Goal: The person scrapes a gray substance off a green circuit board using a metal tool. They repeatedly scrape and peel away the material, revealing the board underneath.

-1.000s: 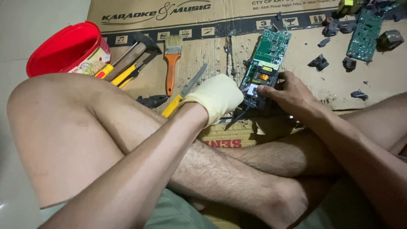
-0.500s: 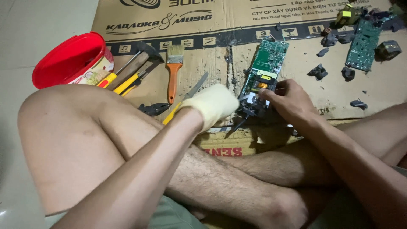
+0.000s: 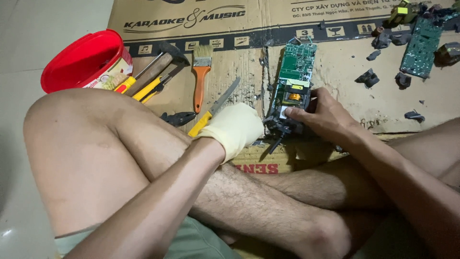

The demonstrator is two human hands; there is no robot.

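Gloved left hand (image 3: 235,128) clenched on tool, bare right hand (image 3: 322,115) gripping circuit board (image 3: 293,86) edge

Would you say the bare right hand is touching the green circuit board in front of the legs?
Touching. The head view shows the right hand resting on the circuit board, its fingers pressed on the board's near end with no gap.

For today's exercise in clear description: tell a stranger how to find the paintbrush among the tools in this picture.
Start at the flattened cardboard box spread over the floor, then find the red bucket at its left edge. Right of the bucket lie a hammer and yellow-handled tools; the paintbrush is next. Alone among them, it has an orange handle and pale bristles.
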